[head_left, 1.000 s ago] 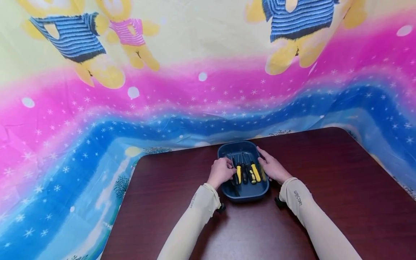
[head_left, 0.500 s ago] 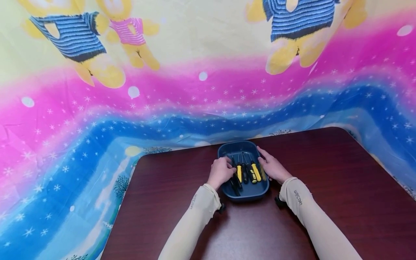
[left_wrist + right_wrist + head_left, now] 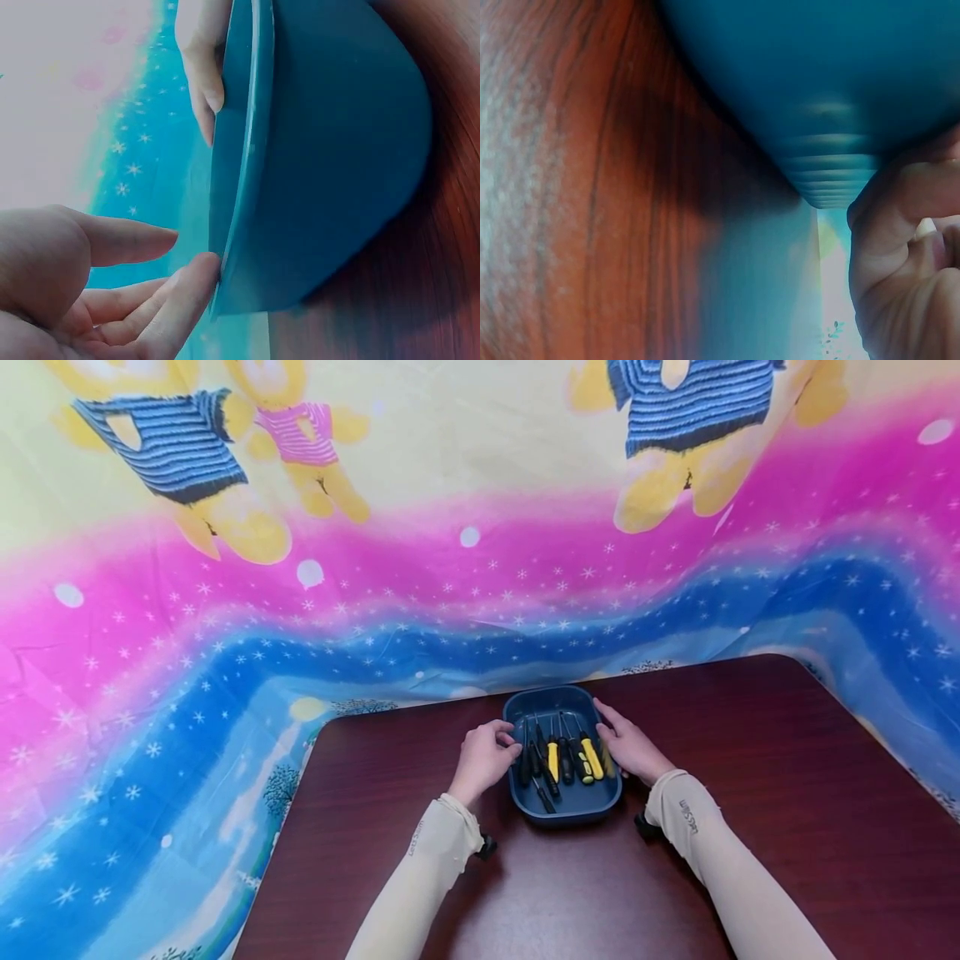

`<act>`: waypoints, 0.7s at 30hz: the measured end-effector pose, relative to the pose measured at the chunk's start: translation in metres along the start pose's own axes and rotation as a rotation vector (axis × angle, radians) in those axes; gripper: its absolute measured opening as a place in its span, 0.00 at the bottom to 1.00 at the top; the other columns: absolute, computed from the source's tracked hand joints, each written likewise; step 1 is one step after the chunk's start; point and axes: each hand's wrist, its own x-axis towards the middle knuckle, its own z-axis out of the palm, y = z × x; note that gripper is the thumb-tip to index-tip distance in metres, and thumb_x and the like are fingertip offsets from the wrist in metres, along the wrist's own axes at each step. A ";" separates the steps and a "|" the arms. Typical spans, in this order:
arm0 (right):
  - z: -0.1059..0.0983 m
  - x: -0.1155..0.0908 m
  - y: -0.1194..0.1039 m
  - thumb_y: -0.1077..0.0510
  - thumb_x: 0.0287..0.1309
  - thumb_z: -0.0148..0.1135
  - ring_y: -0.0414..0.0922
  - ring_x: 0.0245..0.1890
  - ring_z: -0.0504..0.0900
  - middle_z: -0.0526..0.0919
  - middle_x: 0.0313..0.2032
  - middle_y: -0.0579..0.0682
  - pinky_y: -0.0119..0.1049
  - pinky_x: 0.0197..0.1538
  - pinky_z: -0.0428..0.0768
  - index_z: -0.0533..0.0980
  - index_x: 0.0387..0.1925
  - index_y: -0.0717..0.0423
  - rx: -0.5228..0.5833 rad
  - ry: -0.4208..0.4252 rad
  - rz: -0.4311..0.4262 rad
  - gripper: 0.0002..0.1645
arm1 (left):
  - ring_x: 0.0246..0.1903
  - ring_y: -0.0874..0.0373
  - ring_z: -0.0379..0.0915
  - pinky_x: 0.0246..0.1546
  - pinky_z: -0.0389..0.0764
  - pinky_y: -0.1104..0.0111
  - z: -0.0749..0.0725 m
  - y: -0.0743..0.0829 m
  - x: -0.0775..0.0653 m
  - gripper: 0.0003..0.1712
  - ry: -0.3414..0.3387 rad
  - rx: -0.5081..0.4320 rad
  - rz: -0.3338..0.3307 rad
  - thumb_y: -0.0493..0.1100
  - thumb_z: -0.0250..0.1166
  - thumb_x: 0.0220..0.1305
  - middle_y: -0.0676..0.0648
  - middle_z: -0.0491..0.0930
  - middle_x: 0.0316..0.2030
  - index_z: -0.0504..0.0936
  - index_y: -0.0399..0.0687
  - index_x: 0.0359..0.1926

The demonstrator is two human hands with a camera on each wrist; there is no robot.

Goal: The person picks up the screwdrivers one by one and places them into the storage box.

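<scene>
A dark blue tray (image 3: 566, 814) with rounded corners lies on the table and holds several screwdrivers. Two show yellow on their handles: one yellow-handled screwdriver (image 3: 553, 762) in the middle and a yellow-and-black screwdriver (image 3: 592, 758) towards the right. Black-handled screwdrivers (image 3: 566, 762) lie among them, some grouped at the left wall. My left hand (image 3: 483, 758) is just outside the left rim, thumb and fingers apart with nothing between them; in the left wrist view a fingertip (image 3: 204, 264) is right at the rim. My right hand (image 3: 632, 746) holds the tray's right side at the rim.
The brown wooden table (image 3: 390, 793) extends around the tray, its far edge close behind it. A patterned cloth (image 3: 420, 568) with bears and snowflakes hangs behind the table and along its sides. Pale sleeves (image 3: 412, 877) cover both forearms.
My left hand has let go of a black-handled screwdriver inside the tray and moved left, out past the rim. More black tools show at the tray's left. My right hand has stayed put.
</scene>
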 end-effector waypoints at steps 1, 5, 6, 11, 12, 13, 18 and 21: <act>0.000 0.000 0.000 0.50 0.84 0.37 0.47 0.12 0.67 0.61 0.74 0.66 0.49 0.21 0.78 0.39 0.84 0.37 0.002 -0.002 0.000 0.36 | 0.36 0.58 0.87 0.50 0.85 0.57 -0.002 -0.002 0.000 0.20 0.011 0.004 0.005 0.40 0.70 0.68 0.49 0.87 0.38 0.83 0.43 0.59; 0.000 0.000 0.000 0.50 0.84 0.37 0.47 0.12 0.67 0.57 0.77 0.66 0.49 0.21 0.78 0.39 0.84 0.37 0.003 -0.007 0.003 0.36 | 0.38 0.57 0.88 0.52 0.84 0.56 -0.006 -0.009 -0.002 0.19 0.048 0.028 0.032 0.41 0.70 0.67 0.49 0.88 0.38 0.85 0.44 0.57; 0.000 0.000 0.000 0.50 0.84 0.37 0.47 0.12 0.67 0.57 0.77 0.66 0.49 0.21 0.78 0.39 0.84 0.36 0.003 -0.008 0.002 0.36 | 0.39 0.56 0.88 0.52 0.84 0.56 -0.007 -0.010 -0.003 0.19 0.051 0.029 0.039 0.40 0.70 0.67 0.49 0.88 0.38 0.85 0.43 0.57; 0.000 -0.002 0.000 0.48 0.84 0.37 0.47 0.12 0.67 0.56 0.77 0.66 0.48 0.21 0.77 0.39 0.84 0.34 0.003 -0.010 -0.007 0.37 | 0.39 0.55 0.88 0.48 0.85 0.57 -0.011 -0.014 -0.009 0.20 0.032 0.029 0.058 0.41 0.71 0.67 0.48 0.88 0.39 0.84 0.41 0.58; 0.000 -0.002 0.000 0.48 0.84 0.37 0.47 0.12 0.67 0.56 0.76 0.66 0.48 0.20 0.77 0.39 0.84 0.34 0.003 -0.010 -0.009 0.37 | 0.39 0.55 0.87 0.48 0.85 0.57 -0.011 -0.015 -0.010 0.20 0.023 0.025 0.059 0.41 0.71 0.67 0.48 0.88 0.39 0.84 0.41 0.58; 0.000 -0.002 0.000 0.48 0.84 0.37 0.47 0.12 0.67 0.56 0.76 0.66 0.49 0.20 0.77 0.39 0.84 0.33 0.004 -0.009 -0.010 0.37 | 0.39 0.55 0.87 0.47 0.85 0.58 -0.011 -0.017 -0.011 0.20 0.015 0.023 0.059 0.41 0.71 0.67 0.48 0.87 0.39 0.84 0.41 0.59; 0.000 -0.002 -0.001 0.49 0.84 0.38 0.47 0.12 0.67 0.58 0.76 0.66 0.49 0.21 0.77 0.39 0.84 0.33 0.008 -0.003 -0.002 0.37 | 0.39 0.56 0.86 0.43 0.87 0.61 -0.009 -0.022 -0.013 0.20 -0.019 -0.003 0.062 0.39 0.70 0.67 0.48 0.86 0.41 0.83 0.43 0.60; 0.001 -0.002 -0.001 0.50 0.84 0.38 0.47 0.12 0.67 0.58 0.75 0.65 0.48 0.21 0.78 0.40 0.84 0.32 0.008 -0.001 0.007 0.36 | 0.39 0.56 0.86 0.43 0.87 0.62 -0.007 -0.024 -0.014 0.20 -0.027 -0.018 0.065 0.38 0.71 0.67 0.47 0.86 0.41 0.83 0.44 0.59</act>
